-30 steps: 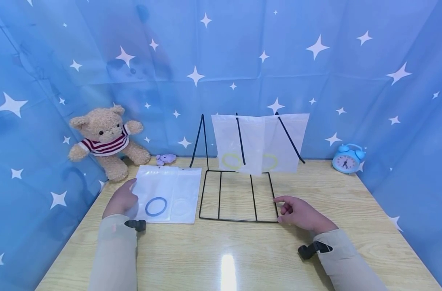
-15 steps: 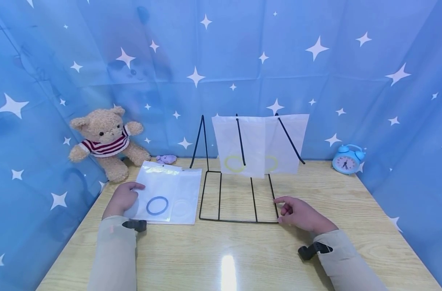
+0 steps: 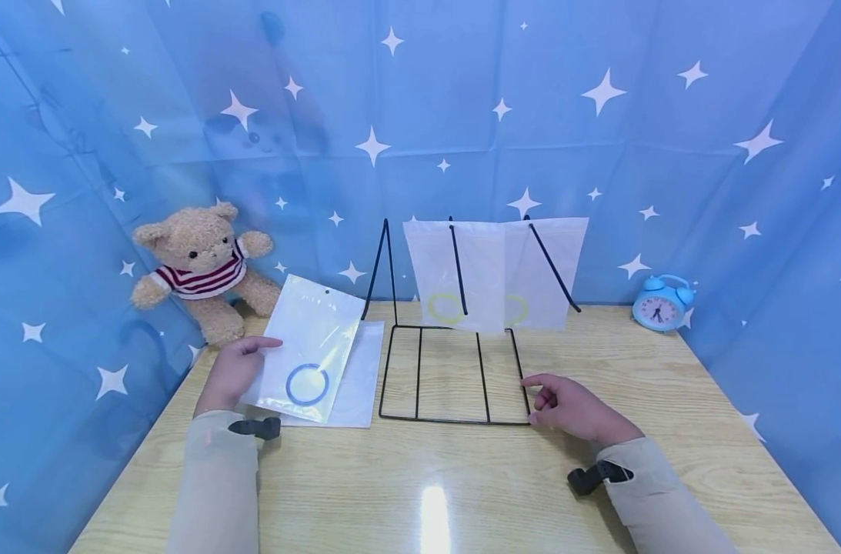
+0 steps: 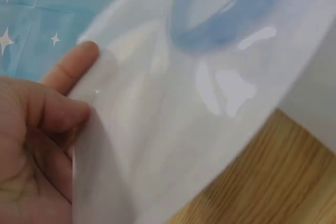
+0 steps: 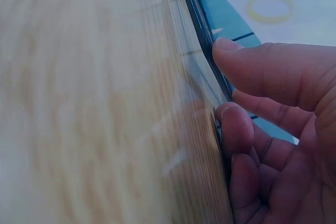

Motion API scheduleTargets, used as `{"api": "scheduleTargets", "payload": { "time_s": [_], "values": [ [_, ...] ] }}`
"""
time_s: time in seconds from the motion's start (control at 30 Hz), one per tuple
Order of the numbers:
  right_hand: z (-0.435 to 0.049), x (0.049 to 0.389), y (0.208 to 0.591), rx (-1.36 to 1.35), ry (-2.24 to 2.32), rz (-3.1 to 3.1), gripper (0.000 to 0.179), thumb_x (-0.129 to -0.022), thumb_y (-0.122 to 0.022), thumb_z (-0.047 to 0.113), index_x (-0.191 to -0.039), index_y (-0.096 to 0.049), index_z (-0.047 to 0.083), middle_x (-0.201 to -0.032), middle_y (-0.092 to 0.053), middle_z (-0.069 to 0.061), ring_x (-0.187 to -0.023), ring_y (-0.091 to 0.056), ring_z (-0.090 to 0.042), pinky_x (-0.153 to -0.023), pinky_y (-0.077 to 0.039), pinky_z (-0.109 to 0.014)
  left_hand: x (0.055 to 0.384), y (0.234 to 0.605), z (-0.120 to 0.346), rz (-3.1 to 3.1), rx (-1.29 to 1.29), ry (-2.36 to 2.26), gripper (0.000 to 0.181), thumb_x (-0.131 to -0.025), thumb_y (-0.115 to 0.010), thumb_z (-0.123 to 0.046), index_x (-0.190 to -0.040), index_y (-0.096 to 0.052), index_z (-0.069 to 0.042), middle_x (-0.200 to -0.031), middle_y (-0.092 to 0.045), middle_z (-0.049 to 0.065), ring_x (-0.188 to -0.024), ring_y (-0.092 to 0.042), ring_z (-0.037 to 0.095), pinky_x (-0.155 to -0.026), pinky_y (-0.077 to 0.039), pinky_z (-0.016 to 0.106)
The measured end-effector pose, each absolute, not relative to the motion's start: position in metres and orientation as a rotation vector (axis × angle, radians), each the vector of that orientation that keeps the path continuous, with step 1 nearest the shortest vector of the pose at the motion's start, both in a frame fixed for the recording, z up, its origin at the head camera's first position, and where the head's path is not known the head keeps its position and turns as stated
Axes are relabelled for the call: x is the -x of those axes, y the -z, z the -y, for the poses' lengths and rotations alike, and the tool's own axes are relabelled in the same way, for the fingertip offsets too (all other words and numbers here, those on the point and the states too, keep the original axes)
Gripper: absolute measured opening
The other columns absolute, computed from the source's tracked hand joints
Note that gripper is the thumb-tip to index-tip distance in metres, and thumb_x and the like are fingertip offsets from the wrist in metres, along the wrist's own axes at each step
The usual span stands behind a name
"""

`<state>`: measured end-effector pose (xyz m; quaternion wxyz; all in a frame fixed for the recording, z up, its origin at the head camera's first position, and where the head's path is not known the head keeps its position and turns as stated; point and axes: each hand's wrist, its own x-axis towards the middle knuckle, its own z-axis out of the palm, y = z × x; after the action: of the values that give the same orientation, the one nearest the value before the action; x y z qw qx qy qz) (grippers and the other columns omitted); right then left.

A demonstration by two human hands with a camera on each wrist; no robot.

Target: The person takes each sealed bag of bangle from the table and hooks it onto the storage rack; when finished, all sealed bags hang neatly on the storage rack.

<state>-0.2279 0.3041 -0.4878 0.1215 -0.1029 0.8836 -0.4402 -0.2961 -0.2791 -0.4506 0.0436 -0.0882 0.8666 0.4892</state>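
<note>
A clear-fronted, white plastic bag [image 3: 308,331] is to the left of the black wire rack [image 3: 487,377], leaning to the right as it rises. It is a glossy, upright rectangle with milky white film, bright streaks of reflected light and a small dark hole near the middle of its top edge. Low on the bag a blue ring [image 3: 308,403] shows, rounded and smooth. In the left wrist view the film bows gently and the ring is blurred.

The left hand [image 3: 233,377] pinches the bag's left edge between thumb and finger, on the side away from the rack. The right hand [image 3: 575,406] pinches the right rod of the rack's base, its other fingers curled.

Partly covered by the held bag, a second white bag [image 3: 361,377] lies flat on the pale wood-grain worktop [image 3: 503,492], just left of the rack's base. From the rack's middle and right prongs hang two more whitish bags [image 3: 427,261], each with a yellow-green ring low down.

Behind and left of the rack sits a tan teddy bear [image 3: 205,258] in a striped top; behind and right of it stands a light blue alarm clock [image 3: 659,308]. A blue curtain [image 3: 434,85] with white stars hangs behind the rack.
</note>
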Motion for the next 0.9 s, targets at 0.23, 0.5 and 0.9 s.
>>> {"api": "scheduleTargets", "payload": {
  "time_s": [0.23,0.5,0.9],
  "values": [
    [-0.304,0.227,0.485,0.304,1.292,-2.566,0.065,-0.088,-0.083,0.008,-0.146,-0.055,-0.003,-0.099,-0.060,-0.010,-0.087,-0.054,-0.023,-0.068,-0.046,-0.026,0.294,0.451,0.279,-2.609,0.134,-1.728,0.038,-0.107,-0.045,-0.006,-0.136,-0.069,-0.006,-0.160,-0.049,0.017,-0.155,-0.032,0.037,-0.126,-0.026,0.062],
    [-0.304,0.228,0.485,0.295,1.279,-2.561,0.065,-0.088,-0.083,0.009,-0.146,-0.056,-0.002,-0.099,-0.060,-0.010,-0.086,-0.054,-0.021,-0.068,-0.047,-0.026,0.291,0.447,0.272,-2.547,0.035,-1.900,0.030,-0.108,-0.050,-0.005,-0.126,-0.074,-0.005,-0.129,-0.067,-0.005,-0.148,-0.040,0.031,-0.127,-0.027,0.057],
    [-0.306,0.230,0.486,0.281,1.283,-2.556,0.064,-0.088,-0.082,0.009,-0.146,-0.056,-0.001,-0.099,-0.060,-0.010,-0.087,-0.054,-0.025,-0.068,-0.048,-0.027,0.288,0.438,0.262,-2.417,-0.180,-2.052,0.035,-0.104,-0.052,0.002,-0.111,-0.082,-0.015,-0.113,-0.070,-0.024,-0.124,-0.051,0.006,-0.104,-0.041,0.022]
  ]
}}
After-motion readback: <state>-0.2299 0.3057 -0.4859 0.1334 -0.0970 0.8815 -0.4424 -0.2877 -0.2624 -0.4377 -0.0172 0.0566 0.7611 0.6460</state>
